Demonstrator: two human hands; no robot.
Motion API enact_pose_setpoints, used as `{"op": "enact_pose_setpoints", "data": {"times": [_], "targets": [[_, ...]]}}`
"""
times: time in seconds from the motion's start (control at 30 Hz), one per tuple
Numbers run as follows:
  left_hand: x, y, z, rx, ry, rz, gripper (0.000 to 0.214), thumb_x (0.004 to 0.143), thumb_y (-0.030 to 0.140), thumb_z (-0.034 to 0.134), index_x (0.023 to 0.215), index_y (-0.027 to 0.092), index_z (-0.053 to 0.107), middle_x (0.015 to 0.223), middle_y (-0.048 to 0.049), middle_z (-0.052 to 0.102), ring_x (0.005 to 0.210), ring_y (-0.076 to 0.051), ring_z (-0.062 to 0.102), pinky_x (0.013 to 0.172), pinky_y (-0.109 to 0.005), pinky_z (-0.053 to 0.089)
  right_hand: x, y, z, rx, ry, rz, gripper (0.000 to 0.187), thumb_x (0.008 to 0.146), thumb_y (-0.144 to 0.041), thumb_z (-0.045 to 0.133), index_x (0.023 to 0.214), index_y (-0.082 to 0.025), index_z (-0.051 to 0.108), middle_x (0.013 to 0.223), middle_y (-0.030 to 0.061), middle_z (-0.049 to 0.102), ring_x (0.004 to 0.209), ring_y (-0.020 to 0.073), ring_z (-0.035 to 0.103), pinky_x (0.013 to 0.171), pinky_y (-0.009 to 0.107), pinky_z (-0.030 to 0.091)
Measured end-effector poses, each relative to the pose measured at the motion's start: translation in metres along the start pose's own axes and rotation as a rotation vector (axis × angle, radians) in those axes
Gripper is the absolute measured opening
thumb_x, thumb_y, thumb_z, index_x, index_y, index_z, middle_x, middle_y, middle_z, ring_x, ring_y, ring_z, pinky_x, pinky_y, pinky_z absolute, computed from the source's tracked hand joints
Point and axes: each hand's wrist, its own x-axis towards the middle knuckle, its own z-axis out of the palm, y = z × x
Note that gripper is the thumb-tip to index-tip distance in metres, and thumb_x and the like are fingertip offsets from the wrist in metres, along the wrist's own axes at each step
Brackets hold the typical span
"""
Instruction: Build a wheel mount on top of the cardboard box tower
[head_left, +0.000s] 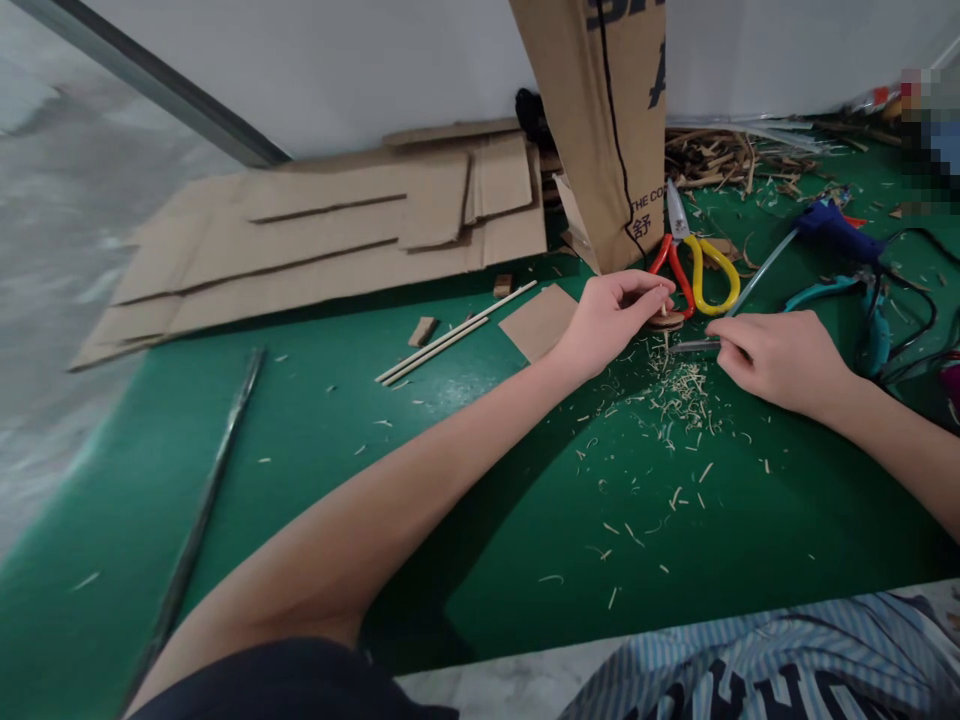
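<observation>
My left hand (611, 320) is closed in a pinch on a thin wooden stick (665, 343) that passes through a small round cardboard disc (664, 321). My right hand (784, 358) is wrapped round a knife, whose narrow grey blade (693, 346) points left, close to the stick's lower end; its handle is hidden in the fist. Under both hands lies a loose heap of pale wood shavings (682, 395). Just behind the disc rest scissors (679, 225) with one red and one yellow handle loop.
Two thin sticks (439, 348) and a square cardboard piece (541, 322) lie left on the green table (300, 500). Flat cardboard sheets (315, 240) and an upright cardboard box (615, 130) stand behind. To the right are a blue glue gun (840, 232), teal-handled pliers (874, 315) and cables.
</observation>
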Motion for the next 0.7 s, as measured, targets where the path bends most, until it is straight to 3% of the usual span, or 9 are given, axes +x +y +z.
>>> {"op": "enact_pose_setpoints", "data": {"times": [0.17,0.4,0.7], "targets": [[-0.0007,0.0025,0.0001,0.022,-0.015,-0.014,0.016,0.091,0.024,0.061,0.095,0.016,0.075,0.086,-0.0052,0.076,0.081,-0.014,0.07,0.08,-0.028,0.058,0.0046,-0.0057,-0.0017,-0.154,-0.025,-0.011,0.039,0.096,-0.024,0.035,0.102,-0.017,0.073,0.082,0.0067,0.074,0.059,0.0155,0.057,0.052,0.031,0.02],[-0.0009,0.0038,0.0006,0.027,-0.022,-0.016,0.015,0.091,0.023,0.061,0.095,0.017,0.075,0.087,-0.0054,0.077,0.081,-0.014,0.071,0.079,-0.028,0.058,0.0075,-0.0074,-0.0012,-0.211,-0.068,-0.006,0.052,0.106,-0.041,0.028,0.091,-0.016,0.071,0.077,0.0083,0.071,0.058,0.0146,0.056,0.052,0.031,0.017],[-0.0009,0.003,-0.0001,0.07,-0.018,0.016,0.015,0.091,0.024,0.062,0.092,0.017,0.075,0.084,-0.0059,0.076,0.081,-0.015,0.071,0.079,-0.029,0.058,0.0054,-0.0078,0.006,-0.263,-0.001,0.01,0.055,0.107,-0.042,0.027,0.082,-0.016,0.068,0.067,0.007,0.068,0.054,0.0146,0.055,0.05,0.032,0.013]]}}
